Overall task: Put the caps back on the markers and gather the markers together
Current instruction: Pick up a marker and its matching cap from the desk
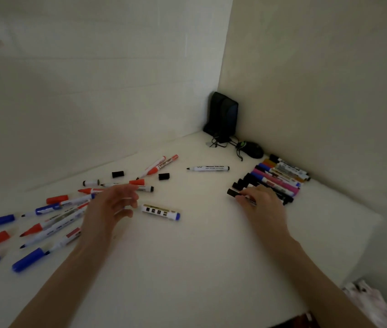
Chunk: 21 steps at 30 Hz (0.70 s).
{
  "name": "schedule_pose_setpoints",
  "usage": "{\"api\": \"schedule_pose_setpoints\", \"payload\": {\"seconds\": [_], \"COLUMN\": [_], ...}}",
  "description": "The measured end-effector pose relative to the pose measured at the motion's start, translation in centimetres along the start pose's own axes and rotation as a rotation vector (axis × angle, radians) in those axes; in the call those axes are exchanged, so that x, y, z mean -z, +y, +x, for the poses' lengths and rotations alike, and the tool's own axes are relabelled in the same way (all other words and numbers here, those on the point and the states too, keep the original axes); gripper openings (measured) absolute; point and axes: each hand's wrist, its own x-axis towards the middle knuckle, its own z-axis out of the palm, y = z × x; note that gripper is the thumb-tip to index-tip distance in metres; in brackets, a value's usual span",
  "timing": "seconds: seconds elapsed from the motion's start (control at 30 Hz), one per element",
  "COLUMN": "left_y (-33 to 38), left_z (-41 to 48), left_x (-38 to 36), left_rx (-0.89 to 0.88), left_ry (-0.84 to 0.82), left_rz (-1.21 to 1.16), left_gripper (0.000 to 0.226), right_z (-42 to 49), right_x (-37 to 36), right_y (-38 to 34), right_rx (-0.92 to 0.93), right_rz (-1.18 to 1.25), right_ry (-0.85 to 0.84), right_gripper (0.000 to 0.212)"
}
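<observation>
The right hand point(262, 201) pinches a black-capped marker point(233, 193) beside the gathered row point(280, 179); the left hand point(112, 204) hovers spread. Lay it parallel, caps aligned.

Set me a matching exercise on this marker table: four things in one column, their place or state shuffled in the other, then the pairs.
Things:
1. left hand
2. right hand
3. black computer mouse
4. thick white marker with a blue cap

Place or state:
A. grips a black-capped white marker at the near end of the row of capped markers
B. lies near the far corner by the dark stand
C. lies alone between both hands
D. fingers spread, holding nothing

Pairs: 1-D, 2-A, 3-B, 4-C
</observation>
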Motion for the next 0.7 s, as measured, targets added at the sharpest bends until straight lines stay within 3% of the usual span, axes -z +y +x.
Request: {"api": "schedule_pose_setpoints", "payload": {"seconds": [0.17, 0.7], "left_y": [-0.2, 0.0], "left_z": [-0.2, -0.4], "left_x": [0.3, 0.5], "left_rx": [-0.003, -0.031], "left_ry": [0.0, -0.021], "left_rz": [0.002, 0.019], "left_gripper": [0.038, 0.041], "right_z": [0.4, 2.6], "right_x": [-0.4, -1.4], "right_y": [1.3, 0.3], "right_rx": [-0.042, -0.056], "right_rz": [-0.103, -0.035], "right_ry": [0.051, 0.096], "right_gripper": [0.027, 0.021]}}
